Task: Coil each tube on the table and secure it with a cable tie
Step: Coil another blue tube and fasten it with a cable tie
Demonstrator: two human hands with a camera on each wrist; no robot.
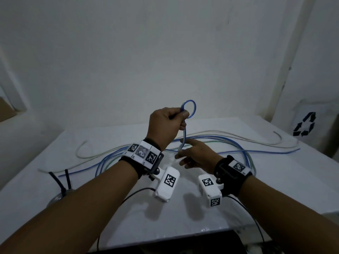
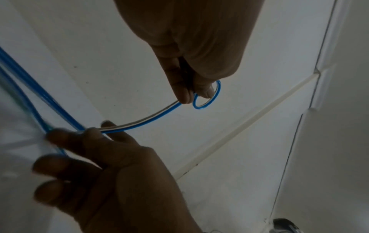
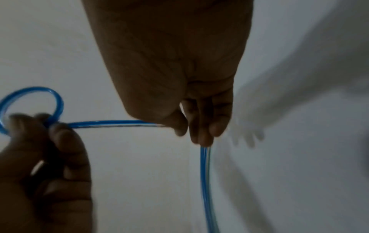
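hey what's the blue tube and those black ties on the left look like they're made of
Blue tube: likely flexible, glossy, translucent plastic; it bends into a small loop and shows light streaks along it. Black cable ties: probably stiff plastic, as they stick up straight; finish too dim to tell.

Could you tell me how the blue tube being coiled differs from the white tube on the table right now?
The blue tube is lifted at one end, while the white tube lies wholly on the table. The blue tube has a small loop pinched by the left hand and runs down through the right hand; the white tube is untouched and uncoiled. Both are long, thin and flexible, sprawling across the table.
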